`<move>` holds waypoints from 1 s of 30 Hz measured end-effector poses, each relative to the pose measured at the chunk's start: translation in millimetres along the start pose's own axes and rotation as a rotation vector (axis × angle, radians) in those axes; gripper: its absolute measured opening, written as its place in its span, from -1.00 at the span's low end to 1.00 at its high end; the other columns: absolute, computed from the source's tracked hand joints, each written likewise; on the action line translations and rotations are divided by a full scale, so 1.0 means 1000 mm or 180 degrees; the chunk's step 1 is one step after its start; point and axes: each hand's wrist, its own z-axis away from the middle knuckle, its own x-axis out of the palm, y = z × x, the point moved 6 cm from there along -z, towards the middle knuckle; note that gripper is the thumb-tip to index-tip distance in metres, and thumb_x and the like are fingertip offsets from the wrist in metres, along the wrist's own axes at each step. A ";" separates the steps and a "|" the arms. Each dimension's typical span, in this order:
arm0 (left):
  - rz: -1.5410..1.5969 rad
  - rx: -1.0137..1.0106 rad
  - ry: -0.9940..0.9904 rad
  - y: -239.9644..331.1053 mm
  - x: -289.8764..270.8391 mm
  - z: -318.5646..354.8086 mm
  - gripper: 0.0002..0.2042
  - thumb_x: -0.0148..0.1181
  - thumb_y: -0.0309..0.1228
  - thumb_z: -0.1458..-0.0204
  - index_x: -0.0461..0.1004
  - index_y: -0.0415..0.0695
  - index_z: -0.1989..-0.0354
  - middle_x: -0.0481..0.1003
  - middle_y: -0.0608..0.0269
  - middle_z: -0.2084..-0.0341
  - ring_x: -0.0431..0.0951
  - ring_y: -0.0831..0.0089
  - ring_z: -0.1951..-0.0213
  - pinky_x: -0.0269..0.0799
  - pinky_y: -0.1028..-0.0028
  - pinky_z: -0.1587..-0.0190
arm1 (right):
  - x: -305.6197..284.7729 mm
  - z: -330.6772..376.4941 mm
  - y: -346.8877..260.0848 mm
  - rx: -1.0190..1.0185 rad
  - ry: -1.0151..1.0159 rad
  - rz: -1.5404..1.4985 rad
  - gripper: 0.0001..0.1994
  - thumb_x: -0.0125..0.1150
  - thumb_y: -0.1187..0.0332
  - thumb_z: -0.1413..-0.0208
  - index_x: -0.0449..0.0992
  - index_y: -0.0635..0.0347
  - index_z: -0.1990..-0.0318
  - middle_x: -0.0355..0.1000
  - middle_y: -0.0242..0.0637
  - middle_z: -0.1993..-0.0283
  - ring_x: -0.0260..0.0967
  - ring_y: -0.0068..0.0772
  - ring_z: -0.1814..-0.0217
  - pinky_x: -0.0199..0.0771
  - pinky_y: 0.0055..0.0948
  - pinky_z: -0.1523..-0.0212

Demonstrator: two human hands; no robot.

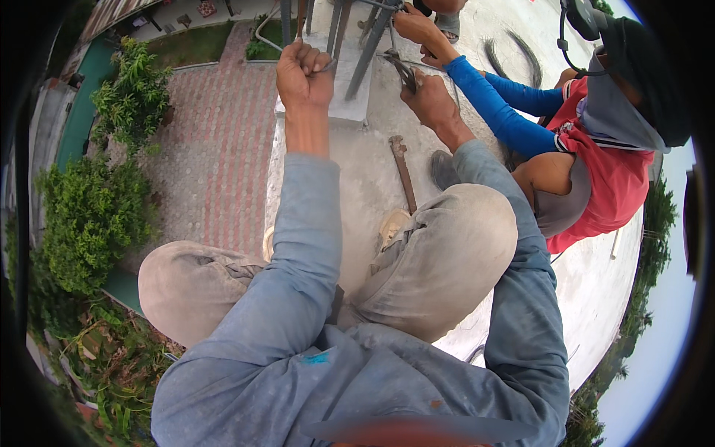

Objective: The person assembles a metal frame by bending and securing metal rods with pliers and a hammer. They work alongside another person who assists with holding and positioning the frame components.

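My left hand [304, 74] is closed around a thin bent steel rod [268, 41] beside upright rebars [362, 63] at the top of the view. The fingers cover part of the rod. My right hand [433, 106] grips dark pincers [404, 73], whose jaws point up and left toward the bars. What the jaws touch is too small to make out. Close above the pincers, a co-worker's hand [415, 26] is at the same bars. A rusty long-handled tool [403, 171] lies on the concrete between my knees and the bars.
A co-worker in a red shirt [607, 190] and blue sleeves crouches close at my right. Loose tie wire [521, 56] lies on the pale slab [596, 283] behind. On my left the slab ends above a paved yard [216, 149] far below, with trees [93, 223].
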 end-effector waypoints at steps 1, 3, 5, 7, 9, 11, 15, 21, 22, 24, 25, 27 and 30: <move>0.0027 0.0009 -0.0023 0.000 0.000 0.000 -0.75 0.06 -0.55 -0.28 0.20 -0.04 0.44 0.05 0.48 0.60 0.04 0.62 0.60 0.09 0.51 0.52 | -0.001 -0.001 0.000 0.0003 -0.0017 0.0012 -0.65 0.29 0.25 -0.18 0.52 0.34 0.02 0.55 0.17 0.38 0.58 0.19 0.32 0.59 -0.03 0.23; -0.0018 0.0020 0.0003 0.000 -0.001 0.000 -0.75 0.06 -0.55 -0.28 0.20 -0.04 0.45 0.05 0.48 0.60 0.04 0.62 0.60 0.09 0.51 0.52 | -0.003 -0.001 0.000 -0.0062 -0.0042 0.0013 -0.65 0.28 0.25 -0.18 0.52 0.34 0.02 0.55 0.16 0.39 0.58 0.16 0.33 0.59 -0.04 0.24; 0.0002 0.0002 -0.0016 -0.001 -0.002 0.000 -0.75 0.06 -0.54 -0.28 0.20 -0.04 0.45 0.06 0.49 0.60 0.04 0.62 0.61 0.09 0.51 0.52 | -0.005 0.000 0.000 -0.0159 -0.0023 0.0016 -0.66 0.28 0.24 -0.18 0.52 0.34 0.03 0.55 0.15 0.40 0.58 0.14 0.34 0.58 -0.05 0.25; 0.0100 -0.0047 0.0056 -0.002 -0.004 0.000 -0.75 0.07 -0.54 -0.28 0.20 -0.04 0.45 0.06 0.49 0.61 0.05 0.62 0.61 0.09 0.51 0.53 | -0.004 0.000 0.002 -0.0076 -0.0197 -0.0079 -0.64 0.28 0.24 -0.19 0.48 0.32 0.00 0.55 0.18 0.33 0.56 0.22 0.22 0.58 0.00 0.16; 0.0048 -0.0005 -0.0027 -0.002 -0.003 -0.001 -0.75 0.07 -0.54 -0.28 0.20 -0.03 0.45 0.07 0.49 0.61 0.05 0.62 0.61 0.09 0.51 0.53 | -0.004 -0.001 0.004 -0.0048 -0.0246 -0.0106 -0.64 0.27 0.23 -0.19 0.47 0.31 -0.01 0.55 0.20 0.29 0.55 0.26 0.15 0.58 0.02 0.12; 0.0035 0.0006 0.0034 -0.001 -0.003 -0.001 -0.73 0.06 -0.55 -0.28 0.17 -0.03 0.45 0.06 0.49 0.62 0.05 0.62 0.62 0.10 0.51 0.52 | -0.004 -0.003 0.006 -0.0053 -0.0274 -0.0166 -0.65 0.26 0.23 -0.20 0.47 0.30 -0.01 0.55 0.20 0.28 0.55 0.28 0.14 0.57 0.02 0.12; -0.0058 0.0027 0.0102 -0.002 -0.002 -0.004 -0.70 0.03 -0.58 -0.28 0.12 -0.02 0.47 0.05 0.48 0.63 0.05 0.61 0.64 0.12 0.49 0.48 | -0.001 -0.009 0.012 -0.0032 -0.0384 -0.0237 -0.66 0.24 0.24 -0.20 0.48 0.30 0.00 0.54 0.20 0.25 0.54 0.28 0.12 0.56 0.05 0.11; 0.0019 0.0065 -0.0029 -0.002 -0.002 -0.003 -0.70 0.03 -0.58 -0.28 0.12 -0.02 0.48 0.04 0.48 0.64 0.02 0.60 0.63 0.12 0.50 0.48 | 0.002 -0.009 0.011 -0.0194 -0.0360 -0.0124 -0.69 0.24 0.26 -0.19 0.49 0.29 0.02 0.54 0.20 0.24 0.54 0.28 0.12 0.56 0.03 0.11; 0.0008 0.0119 0.0137 -0.002 -0.005 -0.003 -0.70 0.03 -0.58 -0.28 0.12 -0.02 0.48 0.04 0.48 0.64 0.02 0.60 0.63 0.12 0.50 0.48 | 0.000 -0.010 0.012 -0.0160 -0.0363 -0.0151 -0.70 0.24 0.27 -0.18 0.49 0.29 0.03 0.54 0.20 0.25 0.55 0.28 0.12 0.56 0.02 0.11; -0.0035 0.0109 -0.0019 -0.005 -0.003 -0.004 -0.69 0.02 -0.58 -0.28 0.12 -0.02 0.48 0.04 0.48 0.64 0.02 0.60 0.63 0.11 0.50 0.48 | -0.004 -0.011 0.012 -0.0217 -0.0371 -0.0232 -0.71 0.24 0.29 -0.18 0.50 0.29 0.05 0.54 0.21 0.27 0.55 0.26 0.14 0.56 0.00 0.12; -0.0073 0.0102 -0.0106 -0.005 -0.002 -0.003 -0.69 0.02 -0.58 -0.28 0.12 -0.01 0.48 0.03 0.48 0.64 0.02 0.59 0.63 0.11 0.50 0.48 | -0.007 -0.012 0.011 -0.0289 -0.0389 -0.0304 -0.72 0.24 0.30 -0.18 0.51 0.30 0.06 0.54 0.21 0.28 0.55 0.25 0.15 0.55 -0.01 0.13; -0.0138 0.0178 0.0035 -0.005 -0.007 -0.003 -0.69 0.01 -0.58 -0.29 0.11 -0.01 0.48 0.03 0.49 0.65 0.02 0.60 0.63 0.10 0.50 0.48 | -0.011 -0.014 0.013 -0.0328 -0.0435 -0.0386 -0.75 0.23 0.32 -0.18 0.52 0.29 0.08 0.55 0.19 0.31 0.56 0.21 0.20 0.54 -0.03 0.16; -0.0059 0.0095 0.0004 -0.008 -0.010 -0.004 -0.69 -0.01 -0.57 -0.30 0.11 -0.01 0.48 0.02 0.49 0.65 0.01 0.60 0.63 0.09 0.49 0.48 | -0.011 -0.012 0.024 -0.0181 -0.0537 -0.0230 -0.76 0.23 0.33 -0.19 0.52 0.30 0.08 0.55 0.17 0.33 0.56 0.20 0.23 0.55 -0.03 0.17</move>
